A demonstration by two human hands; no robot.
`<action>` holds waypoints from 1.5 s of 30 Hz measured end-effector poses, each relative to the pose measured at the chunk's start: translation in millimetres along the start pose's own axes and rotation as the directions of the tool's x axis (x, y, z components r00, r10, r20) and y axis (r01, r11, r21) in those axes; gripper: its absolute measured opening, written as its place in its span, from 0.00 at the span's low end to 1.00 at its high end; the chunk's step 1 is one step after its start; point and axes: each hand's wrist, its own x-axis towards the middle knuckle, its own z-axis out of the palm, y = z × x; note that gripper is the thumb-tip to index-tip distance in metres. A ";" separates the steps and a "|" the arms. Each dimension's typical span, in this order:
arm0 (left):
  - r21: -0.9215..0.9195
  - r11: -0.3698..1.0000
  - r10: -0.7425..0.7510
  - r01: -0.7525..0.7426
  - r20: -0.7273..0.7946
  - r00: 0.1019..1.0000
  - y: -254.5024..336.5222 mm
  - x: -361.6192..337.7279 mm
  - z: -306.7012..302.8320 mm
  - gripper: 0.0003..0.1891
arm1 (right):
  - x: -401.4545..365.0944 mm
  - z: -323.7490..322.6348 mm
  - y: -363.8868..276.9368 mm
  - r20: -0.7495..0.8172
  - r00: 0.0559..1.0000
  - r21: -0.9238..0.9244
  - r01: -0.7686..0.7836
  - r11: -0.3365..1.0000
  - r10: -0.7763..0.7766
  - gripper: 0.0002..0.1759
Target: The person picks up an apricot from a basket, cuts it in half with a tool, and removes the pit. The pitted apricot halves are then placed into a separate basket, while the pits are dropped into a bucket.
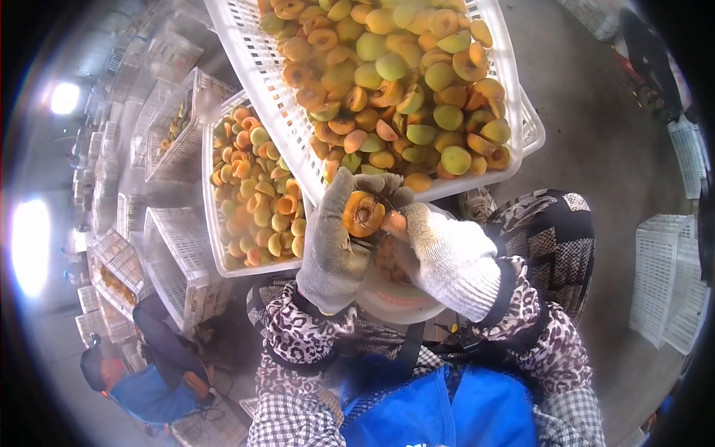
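Observation:
My left hand [337, 249], in a grey work glove, is closed around an orange apricot half [356, 217] with its cut face up. Close against the fruit's right side is my right hand [450, 249], in a white knitted glove with bare fingertips showing. Its fingers are pinched together; a thin dark curved line, perhaps a wire tool, shows at the fruit's hollow, but I cannot make out what they hold. Below both hands sits a white tub [406, 309] with brownish pieces in it, partly hidden by the gloves.
A white plastic crate [514, 74] heaped with apricot halves stands just beyond my hands. Another filled crate [216, 223] is to its left. Stacked crates [659, 276] stand at right, more crates [175, 253] at left. A person in blue [160, 395] sits at lower left.

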 end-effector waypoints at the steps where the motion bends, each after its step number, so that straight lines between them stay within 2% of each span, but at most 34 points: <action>1: -0.007 1.000 -0.001 0.001 -0.006 1.000 0.4 0.4 -4.0 0.15 | -2.9 12.6 11.1 0.026 0.998 0.004 -0.053 0.999 0.052 0.17; 3: -0.216 0.975 -0.037 0.051 0.069 0.997 -2.2 2.4 -16.9 0.15 | -6.5 38.0 23.5 0.058 0.993 0.000 -0.099 0.995 0.099 0.17; 4: -0.222 0.974 -0.035 0.048 0.065 0.997 -8.5 3.8 -25.3 0.15 | -5.4 45.3 21.4 0.022 0.991 -0.095 -0.132 0.987 0.135 0.16; 5: 0.042 0.988 0.142 -0.149 0.125 0.982 -15.7 4.1 -31.7 0.16 | -7.7 44.6 21.8 0.005 0.988 -0.140 -0.152 0.978 0.154 0.15; 6: 0.172 0.954 0.215 -0.246 0.178 0.960 -20.2 4.3 -36.4 0.18 | -9.0 42.2 20.5 -0.012 0.985 -0.185 -0.172 0.968 0.173 0.15; 7: 0.289 0.893 0.286 -0.345 0.229 0.930 -23.2 4.4 -37.9 0.19 | -3.6 13.0 7.7 0.102 0.976 0.163 -0.205 0.965 0.190 0.16; 8: 0.345 0.883 0.299 -0.318 0.111 0.948 -22.2 5.7 -35.0 0.18 | 0.1 -2.8 0.5 0.212 0.963 0.485 -0.251 0.838 0.166 0.18; 9: 0.370 0.878 0.307 -0.303 0.049 0.950 -21.7 5.6 -33.4 0.18 | 4.8 22.6 7.7 0.040 0.971 0.647 -0.205 0.734 0.235 0.18; 10: 0.393 0.875 0.314 -0.284 -0.014 0.949 -21.3 5.4 -31.9 0.18 | 8.8 8.3 3.8 0.064 0.948 0.661 -0.274 0.698 0.312 0.17; 12: 0.776 0.491 0.390 -0.396 0.211 0.897 -21.3 6.0 -27.8 0.14 | 10.7 -0.2 0.4 0.021 0.951 0.662 -0.244 0.709 0.309 0.15; 13: 0.773 0.494 0.387 -0.399 0.216 0.897 -20.9 5.3 -20.3 0.14 | 11.5 3.8 -0.8 -0.055 0.967 0.640 -0.155 0.752 0.247 0.15; 14: 0.618 0.742 0.306 -0.262 0.035 0.951 -21.4 3.9 -9.6 0.16 | 12.2 9.9 0.3 -0.128 0.975 0.611 -0.066 0.789 0.180 0.15; 15: 0.390 0.914 0.168 -0.110 -0.119 0.979 -23.8 3.4 -2.6 0.17 | 12.6 13.2 4.3 -0.113 0.977 0.614 -0.073 0.786 0.179 0.15; 16: 0.390 0.915 0.164 -0.106 -0.118 0.979 -28.3 5.6 0.0 0.17 | 11.5 11.3 3.1 -0.113 0.977 0.614 -0.077 0.786 0.184 0.15; 18: 0.247 0.963 0.163 -0.107 -0.219 0.962 -35.2 11.3 0.9 0.18 | 10.6 6.2 -1.6 -0.093 0.982 0.556 -0.084 0.827 0.162 0.15; 19: 0.246 0.963 0.164 -0.108 -0.220 0.962 -37.3 11.3 -2.8 0.18 | 12.4 11.6 -1.7 -0.141 0.984 0.383 -0.047 0.923 0.109 0.17; 20: 0.157 0.983 0.120 -0.095 -0.158 0.980 -39.3 10.6 -7.7 0.18 | 7.6 8.4 -1.4 -0.140 0.984 0.383 -0.044 0.923 0.105 0.17; 21: 0.071 0.994 0.087 -0.081 -0.089 0.992 -37.5 11.1 -11.0 0.17 | 2.7 0.6 -2.9 0.053 0.994 0.372 -0.110 0.922 0.097 0.18; 22: 0.071 0.993 0.098 -0.092 -0.092 0.991 -33.9 12.1 -12.2 0.17 | -1.1 -5.0 -4.8 0.248 0.965 0.348 -0.171 0.922 0.085 0.19; 23: -0.008 0.999 0.043 -0.044 -0.080 0.996 -31.1 14.0 -12.9 0.18 | -8.1 -0.9 -0.7 0.176 0.983 0.294 -0.102 0.950 0.052 0.19; 24: -0.087 0.996 -0.014 0.008 -0.062 0.998 -29.6 15.5 -12.8 0.18 | -7.1 1.2 2.4 0.181 0.983 0.290 -0.094 0.953 0.042 0.19; 26: -0.091 0.995 0.025 -0.034 -0.096 0.995 -29.3 14.5 -10.5 0.20 | -7.5 4.0 5.9 0.176 0.967 0.187 -0.219 0.958 0.186 0.18; 27: -0.100 0.995 -0.001 -0.006 -0.064 0.998 -27.9 14.4 -13.2 0.18 | -6.6 4.7 5.2 0.167 0.968 0.118 -0.209 0.971 0.188 0.18; 29: -0.104 0.994 -0.034 0.031 -0.026 0.999 -29.0 14.7 -12.7 0.15 | -4.5 4.7 5.9 0.143 0.974 0.132 -0.195 0.972 0.176 0.18; 30: 0.145 0.987 0.065 -0.061 -0.020 0.998 -30.9 12.9 -12.1 0.15 | -4.5 5.2 6.9 0.120 0.980 0.146 -0.173 0.974 0.156 0.18; 31: 0.385 0.910 0.159 -0.152 0.012 0.987 -32.0 12.0 -11.6 0.15 | -6.1 9.0 10.8 0.117 0.980 0.148 -0.177 0.973 0.161 0.18; 32: 0.387 0.910 0.155 -0.149 0.014 0.988 -36.2 14.1 -13.2 0.15 | -8.7 16.5 17.3 0.071 0.992 0.134 -0.114 0.984 0.105 0.17; 33: 0.450 0.867 0.253 -0.214 -0.028 0.967 -43.8 17.6 -16.7 0.18 | -10.7 23.8 23.1 0.028 0.998 0.116 -0.051 0.992 0.048 0.17; 35: 0.513 0.817 0.344 -0.266 -0.063 0.937 -45.7 18.3 -13.1 0.21 | -12.5 38.7 29.6 0.066 0.995 0.163 -0.089 0.983 0.079 0.17; 37: 0.151 0.981 0.143 -0.123 -0.127 0.981 -39.8 18.2 -8.5 0.20 | -12.1 38.5 25.3 0.103 0.989 0.210 -0.124 0.970 0.104 0.18; 40: 0.158 0.983 0.110 -0.089 -0.134 0.985 -38.7 18.6 -8.5 0.18 | -6.3 22.8 13.6 0.164 0.971 0.290 -0.217 0.932 0.175 0.14; 42: 0.232 0.967 0.133 -0.100 -0.133 0.982 -34.5 15.1 -2.1 0.18 | -4.9 20.0 17.7 0.413 0.888 0.503 -0.406 0.763 0.200 0.14; 43: 0.304 0.946 0.158 -0.112 -0.131 0.979 -33.2 13.8 0.8 0.17 | -6.4 20.9 16.3 0.413 0.888 0.503 -0.407 0.762 0.202 0.14; 45: 0.340 0.933 0.165 -0.114 -0.123 0.979 -32.7 16.3 1.3 0.18 | -10.8 25.5 10.5 0.209 0.952 0.387 -0.290 0.875 0.224 0.14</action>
